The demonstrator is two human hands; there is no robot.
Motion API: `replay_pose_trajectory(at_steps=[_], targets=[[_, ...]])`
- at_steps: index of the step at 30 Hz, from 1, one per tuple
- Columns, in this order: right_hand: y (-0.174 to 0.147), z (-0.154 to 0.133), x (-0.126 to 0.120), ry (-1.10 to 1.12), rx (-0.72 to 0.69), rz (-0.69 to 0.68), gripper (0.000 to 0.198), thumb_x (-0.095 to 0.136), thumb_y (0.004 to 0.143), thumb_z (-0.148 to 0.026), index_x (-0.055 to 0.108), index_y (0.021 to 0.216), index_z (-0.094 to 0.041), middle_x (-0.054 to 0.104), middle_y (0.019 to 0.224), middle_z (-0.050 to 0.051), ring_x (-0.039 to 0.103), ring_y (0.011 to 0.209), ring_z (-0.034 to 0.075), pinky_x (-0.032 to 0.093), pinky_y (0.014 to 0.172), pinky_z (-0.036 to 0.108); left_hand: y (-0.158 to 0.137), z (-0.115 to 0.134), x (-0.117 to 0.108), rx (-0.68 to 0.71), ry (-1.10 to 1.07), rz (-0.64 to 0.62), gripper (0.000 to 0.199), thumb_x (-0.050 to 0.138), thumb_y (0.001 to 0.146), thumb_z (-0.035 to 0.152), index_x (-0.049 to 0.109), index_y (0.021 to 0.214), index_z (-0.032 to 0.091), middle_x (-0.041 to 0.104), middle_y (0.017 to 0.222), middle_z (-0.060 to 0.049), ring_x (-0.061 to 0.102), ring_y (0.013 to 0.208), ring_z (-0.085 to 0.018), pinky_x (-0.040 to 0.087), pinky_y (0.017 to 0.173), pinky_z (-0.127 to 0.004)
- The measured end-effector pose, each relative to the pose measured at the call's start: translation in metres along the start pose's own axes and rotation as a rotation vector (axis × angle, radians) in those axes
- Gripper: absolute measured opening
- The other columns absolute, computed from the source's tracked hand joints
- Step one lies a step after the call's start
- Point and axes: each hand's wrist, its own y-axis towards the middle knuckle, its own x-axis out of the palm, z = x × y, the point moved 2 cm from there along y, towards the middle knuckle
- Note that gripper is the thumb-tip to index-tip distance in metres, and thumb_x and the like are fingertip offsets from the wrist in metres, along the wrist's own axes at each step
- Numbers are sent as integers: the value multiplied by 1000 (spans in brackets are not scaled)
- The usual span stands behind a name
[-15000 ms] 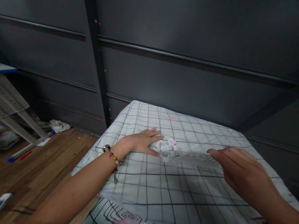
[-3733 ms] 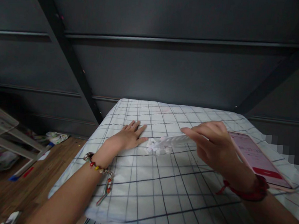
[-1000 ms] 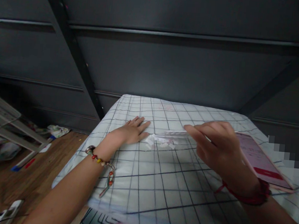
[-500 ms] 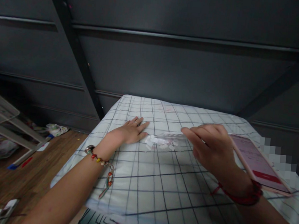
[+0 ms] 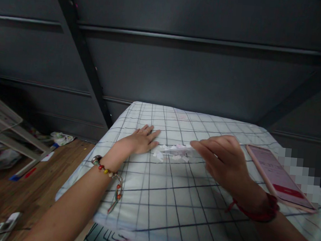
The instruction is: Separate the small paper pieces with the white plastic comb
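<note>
My left hand [image 5: 142,139] lies flat on the white checked sheet [image 5: 167,196], fingers spread, holding nothing. Just right of its fingertips is a loose cluster of small torn white paper scraps [image 5: 159,156]. Between thumb and fingers, my right hand [image 5: 221,157] pinches one end of a thin, clear-looking flat strip [image 5: 176,150]. The strip points left, low over the scraps and partly in front of them. Blur hides its exact kind and whether it touches the paper.
A phone [image 5: 280,178] in a pink case lies right of my right hand, its screen lit. Dark panels [image 5: 176,73] rise behind the bed. At left, a pale metal frame [image 5: 35,154] and a white power strip [image 5: 8,225] are on the wooden floor.
My right hand has shifted slightly left, and the strip now sits flatter and lower over the paper scraps. My left hand has stayed in place.
</note>
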Motion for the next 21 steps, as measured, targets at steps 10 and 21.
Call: replay_pose_trajectory(at_steps=[10,21], targets=[[1,-6,4,38,-34,-8,25,43,85,0,50,98,-20,63,76,-1,52,69,13,39,65,30,-3,1,-2,-13,3,-11,58,21,98,42,11,149,17,5,154,-8,2,140,-28,13,111,-41],[-2,2,3,21,4,-32,27,40,83,1,50,98,-19,63,73,0,53,65,15,37,62,32,0,-1,1,0,-7,9,59,23,96,42,13,149,18,9,154,-7,3,140,-28,13,111,-41]])
